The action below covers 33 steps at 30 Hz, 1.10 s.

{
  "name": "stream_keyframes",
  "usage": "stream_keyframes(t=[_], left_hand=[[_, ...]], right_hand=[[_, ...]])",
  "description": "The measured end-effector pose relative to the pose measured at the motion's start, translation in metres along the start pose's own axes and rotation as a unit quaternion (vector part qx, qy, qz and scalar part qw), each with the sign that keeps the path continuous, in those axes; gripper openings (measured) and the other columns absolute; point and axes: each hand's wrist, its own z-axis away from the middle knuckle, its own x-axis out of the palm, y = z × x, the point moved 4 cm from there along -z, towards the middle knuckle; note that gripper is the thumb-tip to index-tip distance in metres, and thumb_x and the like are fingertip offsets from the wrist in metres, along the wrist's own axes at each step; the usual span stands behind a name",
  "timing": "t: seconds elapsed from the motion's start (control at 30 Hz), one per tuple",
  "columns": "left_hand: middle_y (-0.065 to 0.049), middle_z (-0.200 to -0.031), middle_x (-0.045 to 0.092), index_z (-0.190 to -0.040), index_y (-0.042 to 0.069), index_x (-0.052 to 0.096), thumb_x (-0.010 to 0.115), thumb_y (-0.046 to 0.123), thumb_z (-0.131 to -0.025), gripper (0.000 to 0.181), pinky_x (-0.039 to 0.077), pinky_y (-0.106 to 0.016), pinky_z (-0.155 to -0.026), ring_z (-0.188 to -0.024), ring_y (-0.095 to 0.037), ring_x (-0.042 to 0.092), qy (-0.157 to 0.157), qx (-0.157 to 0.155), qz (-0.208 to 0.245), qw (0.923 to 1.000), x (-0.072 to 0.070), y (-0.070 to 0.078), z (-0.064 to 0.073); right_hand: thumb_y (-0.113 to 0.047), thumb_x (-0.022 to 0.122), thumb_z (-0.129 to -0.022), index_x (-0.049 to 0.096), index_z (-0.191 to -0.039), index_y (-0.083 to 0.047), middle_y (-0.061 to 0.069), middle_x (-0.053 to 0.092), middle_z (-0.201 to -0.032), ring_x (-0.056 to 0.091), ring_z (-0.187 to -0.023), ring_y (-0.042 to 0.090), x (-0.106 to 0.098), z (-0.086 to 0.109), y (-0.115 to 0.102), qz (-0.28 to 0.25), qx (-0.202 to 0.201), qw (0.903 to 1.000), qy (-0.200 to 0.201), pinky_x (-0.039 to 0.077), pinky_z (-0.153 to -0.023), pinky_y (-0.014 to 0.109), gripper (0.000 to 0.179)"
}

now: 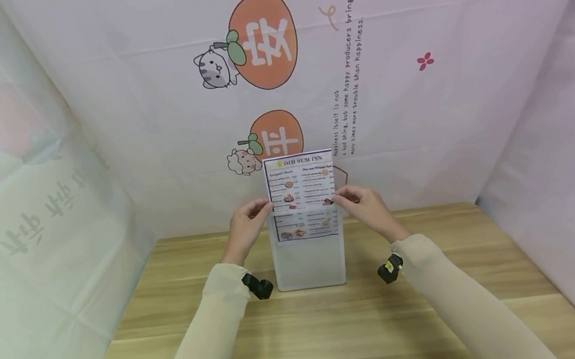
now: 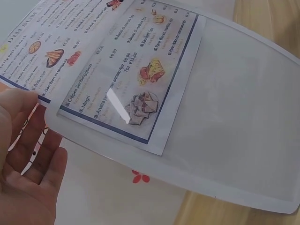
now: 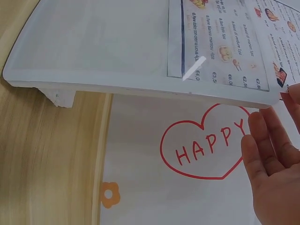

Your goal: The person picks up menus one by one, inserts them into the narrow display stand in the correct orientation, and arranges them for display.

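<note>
A printed "DIM SUM INN" menu sheet (image 1: 301,182) stands upright, its lower part behind the clear front of a white-edged display stand (image 1: 310,266) and its upper part sticking out above. My left hand (image 1: 242,231) pinches the sheet's left edge just above the stand's top corner. On the opposite side, my right hand (image 1: 370,212) pinches the right edge at about the same height. In the left wrist view, the other fingers of the left hand (image 2: 29,161) lie behind the sheet and stand. The right wrist view shows a small foot (image 3: 58,97) behind the stand's base.
The stand rests on a wooden table (image 1: 309,346). Behind it hangs a white cloth (image 1: 150,131) with orange fruit and cat prints, and pale cloth sides (image 1: 555,180) rise at left and right. Dark wrist cameras (image 1: 389,269) sit at both cuffs.
</note>
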Motion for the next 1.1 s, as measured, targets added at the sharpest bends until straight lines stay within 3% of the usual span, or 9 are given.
stream_keyframes(t=[0.43, 0.7, 1.1], left_hand=[[-0.004, -0.12, 0.067, -0.118, 0.01, 0.072, 0.067, 0.034, -0.098, 0.031, 0.049, -0.041, -0.098, -0.111, -0.022, 0.06, -0.008, 0.004, -0.013, 0.9999, -0.001, -0.006, -0.001], [-0.005, -0.117, 0.068, -0.118, 0.008, 0.071, 0.066, 0.031, -0.099, 0.031, 0.05, -0.04, -0.095, -0.109, -0.022, 0.06, -0.019, 0.001, -0.009, 0.9998, 0.002, -0.008, 0.001], [-0.004, -0.116, 0.067, -0.118, 0.011, 0.072, 0.067, 0.039, -0.097, 0.035, 0.049, -0.041, -0.094, -0.108, -0.022, 0.059, -0.025, -0.001, -0.015, 0.9996, -0.002, -0.013, 0.0]], right_hand=[[-0.034, 0.067, -0.098, 0.072, -0.112, -0.01, 0.007, 0.07, -0.109, 0.063, -0.099, 0.023, 0.0, 0.0, -0.002, -0.002, 0.006, 0.9999, -0.008, 0.052, -0.085, 0.04, 0.028], [-0.04, 0.067, -0.097, 0.072, -0.116, -0.012, 0.004, 0.07, -0.112, 0.064, -0.102, 0.022, 0.002, 0.003, 0.009, -0.002, 0.018, 0.9998, -0.009, 0.053, -0.089, 0.04, 0.034], [-0.039, 0.065, -0.098, 0.07, -0.115, -0.011, 0.005, 0.069, -0.112, 0.062, -0.104, 0.022, 0.005, 0.0, 0.008, -0.015, 0.009, 0.9998, 0.002, 0.051, -0.091, 0.042, 0.033]])
